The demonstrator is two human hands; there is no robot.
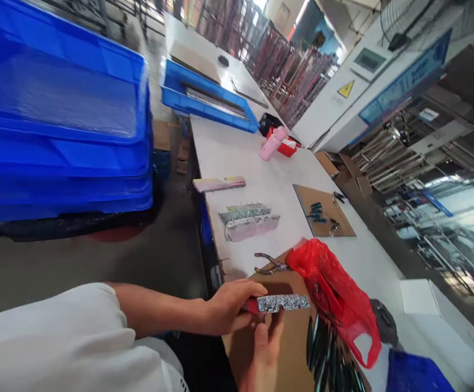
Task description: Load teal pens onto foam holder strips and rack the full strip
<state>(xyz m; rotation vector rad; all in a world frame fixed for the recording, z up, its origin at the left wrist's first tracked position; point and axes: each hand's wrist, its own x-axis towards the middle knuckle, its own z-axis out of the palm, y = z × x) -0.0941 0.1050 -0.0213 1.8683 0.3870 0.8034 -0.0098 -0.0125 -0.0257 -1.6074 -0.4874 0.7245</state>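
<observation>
My left hand (231,306), reaching in from the left, is closed around the red end of a flat strip with a speckled silver face (283,302). From below, the fingers of my right hand (266,348) are curled up against the underside of the strip; its grip is partly hidden. Both hands are above a brown cardboard sheet (289,348). Just beyond them lie pliers with open handles (271,265). Beside the hands, a red plastic bag (334,294) lies crumpled, with a pile of slender dark pieces (330,354) in front of it.
Speckled and pink strips (251,220) lie on the white table (228,147). Farther along are a brown board with small tools (322,212), a pink bottle (272,142) and a blue tray (212,100). Stacked blue crates (65,158) stand left. A white box (444,310) is at right.
</observation>
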